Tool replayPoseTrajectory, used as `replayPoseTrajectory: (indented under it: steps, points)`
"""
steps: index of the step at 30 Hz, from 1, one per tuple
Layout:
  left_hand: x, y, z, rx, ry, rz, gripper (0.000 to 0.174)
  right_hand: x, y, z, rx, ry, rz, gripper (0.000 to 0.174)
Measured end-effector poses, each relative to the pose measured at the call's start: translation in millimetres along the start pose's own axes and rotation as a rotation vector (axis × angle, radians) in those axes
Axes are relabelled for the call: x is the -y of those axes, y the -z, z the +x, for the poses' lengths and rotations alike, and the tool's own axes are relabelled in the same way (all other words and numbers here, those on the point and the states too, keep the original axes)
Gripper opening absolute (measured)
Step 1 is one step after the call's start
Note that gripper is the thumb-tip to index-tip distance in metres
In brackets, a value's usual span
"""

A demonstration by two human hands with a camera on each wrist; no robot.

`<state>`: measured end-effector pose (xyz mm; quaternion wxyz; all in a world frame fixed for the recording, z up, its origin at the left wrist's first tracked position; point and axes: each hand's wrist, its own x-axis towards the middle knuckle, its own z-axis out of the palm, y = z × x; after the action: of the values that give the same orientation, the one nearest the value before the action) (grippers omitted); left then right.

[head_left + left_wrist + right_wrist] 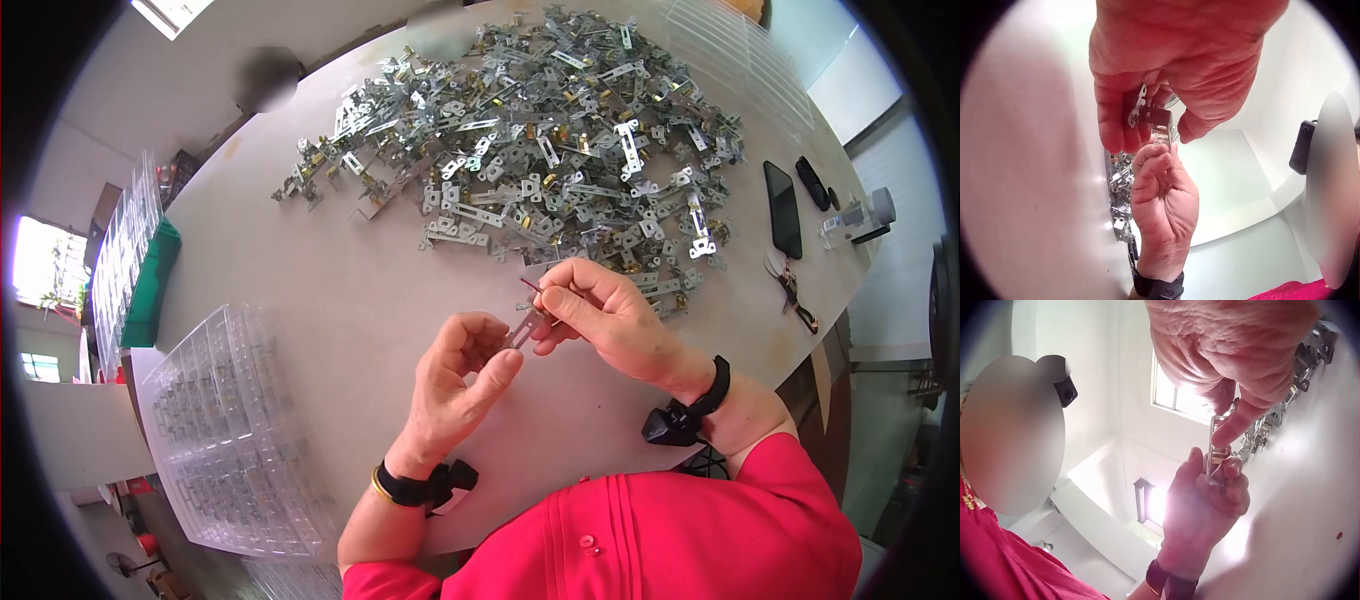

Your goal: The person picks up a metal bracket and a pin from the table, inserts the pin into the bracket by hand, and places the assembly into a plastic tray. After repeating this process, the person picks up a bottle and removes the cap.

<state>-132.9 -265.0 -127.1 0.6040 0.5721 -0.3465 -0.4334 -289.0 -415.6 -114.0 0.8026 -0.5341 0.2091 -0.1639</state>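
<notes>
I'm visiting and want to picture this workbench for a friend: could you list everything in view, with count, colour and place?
Table: one, pale, under the work.
Metal parts: too many to count, silver with brassy bits, heaped mid-table.
Metal piece: one, silver, between the hands.
Tray: clear, holding small parts, left; possibly stacked.
Upright trays: several, clear, far left.
Bin: one, green, beside them.
Grid-like sheet: clear, far right.
Phone: one, black, right.
Hand tool: one, dark-handled, below phone.
Slim object: one, black, beside phone.
Shirt: one, red, on the person.
Wrist cameras: two, black, one per wrist.
Left hand, right hand: both on the metal piece.
</notes>
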Motion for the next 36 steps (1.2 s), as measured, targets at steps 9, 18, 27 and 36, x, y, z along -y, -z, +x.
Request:
replayPoseTrajectory:
  steps: [9,18,27,36]
  points:
    - [1.3,-2.2,2.7,-0.135,-0.312,0.623,0.015,-9.2,-5.6,1.0,-0.067,0.043,-0.004,0.014]
    - [-6.0,2.2,6.3,-0.428,-0.362,0.614,0.013,-17.5,-10.9,-0.6,-0.098,0.056,-0.146,0.015]
    - [-50.5,15.4,-31.4,-0.497,-0.401,0.739,0.014,-32.4,-6.3,2.8,0.105,-0.037,-0.213,0.013]
    - [-88.8,82.7,-130.8,-0.93,-0.237,0.989,0.012,-31.6,-6.1,4.7,0.11,-0.039,-0.238,0.015]
